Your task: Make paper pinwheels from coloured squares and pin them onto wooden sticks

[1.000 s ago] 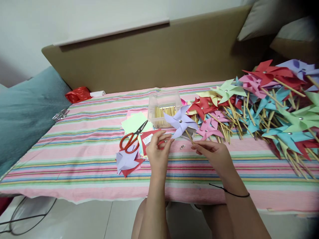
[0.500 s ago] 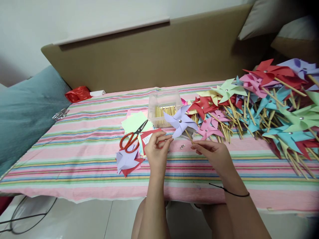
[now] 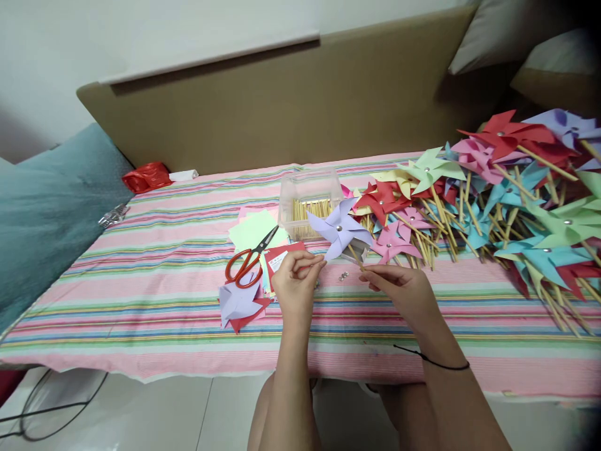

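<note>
A lilac paper pinwheel (image 3: 345, 225) with a silver pin at its centre is held up in front of me. My right hand (image 3: 399, 285) pinches its wooden stick between thumb and fingers. The fingertips of my left hand (image 3: 298, 275) are pinched on the tip of the pinwheel's lower-left blade. Left of that hand, red-handled scissors (image 3: 248, 260) rest on stacked coloured paper (image 3: 253, 228) and a red labelled packet (image 3: 279, 257). Folded lilac paper (image 3: 238, 300) lies below them. Several small silver pins (image 3: 344, 276) sit on the cloth between my hands.
Behind the pinwheel stands a clear plastic box (image 3: 310, 188) of wooden sticks. Finished pinwheels (image 3: 476, 181) in many colours are heaped on the right. A striped cloth (image 3: 154, 269) covers the seat. A red plastic bag (image 3: 147, 178) and a teal cushion (image 3: 61, 200) are at the left.
</note>
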The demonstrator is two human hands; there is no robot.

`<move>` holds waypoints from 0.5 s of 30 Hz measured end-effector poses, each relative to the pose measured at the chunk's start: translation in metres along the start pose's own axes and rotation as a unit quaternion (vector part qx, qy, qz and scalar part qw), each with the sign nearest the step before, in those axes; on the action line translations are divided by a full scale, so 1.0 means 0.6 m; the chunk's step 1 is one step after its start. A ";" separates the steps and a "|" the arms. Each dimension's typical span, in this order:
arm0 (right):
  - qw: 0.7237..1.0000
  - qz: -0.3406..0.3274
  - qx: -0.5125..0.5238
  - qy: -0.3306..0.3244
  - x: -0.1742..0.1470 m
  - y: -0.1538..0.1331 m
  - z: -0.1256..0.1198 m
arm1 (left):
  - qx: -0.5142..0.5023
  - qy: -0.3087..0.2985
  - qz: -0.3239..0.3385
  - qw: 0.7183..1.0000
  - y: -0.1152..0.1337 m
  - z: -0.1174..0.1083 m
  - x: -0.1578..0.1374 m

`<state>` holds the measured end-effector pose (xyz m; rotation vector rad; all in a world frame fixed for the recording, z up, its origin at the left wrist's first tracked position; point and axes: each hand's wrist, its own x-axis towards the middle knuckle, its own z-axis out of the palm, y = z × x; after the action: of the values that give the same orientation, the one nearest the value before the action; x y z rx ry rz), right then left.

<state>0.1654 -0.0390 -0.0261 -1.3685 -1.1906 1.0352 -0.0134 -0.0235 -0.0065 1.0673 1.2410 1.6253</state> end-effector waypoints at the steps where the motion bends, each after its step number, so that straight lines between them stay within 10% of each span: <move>1: 1.000 -0.001 0.001 0.001 0.000 0.000 0.000 | 0.001 0.000 -0.001 1.000 0.000 0.000 0.000; 15: 1.000 0.000 0.008 0.005 0.001 0.001 0.002 | -0.001 -0.003 0.000 1.000 -0.004 -0.001 0.001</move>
<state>0.1644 -0.0383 -0.0269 -1.3606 -1.1732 1.0355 -0.0140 -0.0224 -0.0087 1.0700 1.2358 1.6210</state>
